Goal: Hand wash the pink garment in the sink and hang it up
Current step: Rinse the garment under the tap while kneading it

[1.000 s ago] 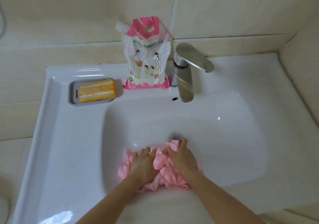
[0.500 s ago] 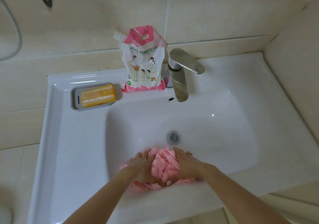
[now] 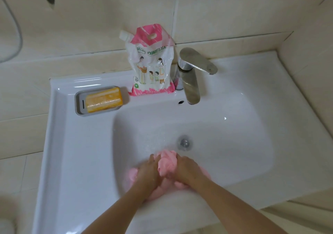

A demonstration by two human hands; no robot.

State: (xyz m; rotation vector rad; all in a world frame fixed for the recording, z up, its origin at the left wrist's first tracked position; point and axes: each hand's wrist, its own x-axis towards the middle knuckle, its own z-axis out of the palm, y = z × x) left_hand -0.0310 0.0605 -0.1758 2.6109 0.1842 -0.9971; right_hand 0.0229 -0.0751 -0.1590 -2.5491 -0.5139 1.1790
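The pink garment [image 3: 167, 163] lies bunched at the near side of the white sink basin [image 3: 234, 143], just in front of the drain [image 3: 184, 143]. My left hand [image 3: 149, 172] presses on its left side and my right hand [image 3: 189, 170] on its right, both closed around the wet cloth and squeezing it together. Much of the garment is hidden under my hands. The image is slightly blurred around them.
A steel faucet [image 3: 191, 78] stands at the back of the sink, with no water seen running. A pink and white detergent pouch [image 3: 150, 62] stands left of it. An orange soap bar [image 3: 103, 99] rests in a grey dish. Tiled walls surround the sink.
My hands have pulled the garment into a tighter bunch and drawn closer together. The drain, covered a second ago, is now exposed. The view tilted up slightly.
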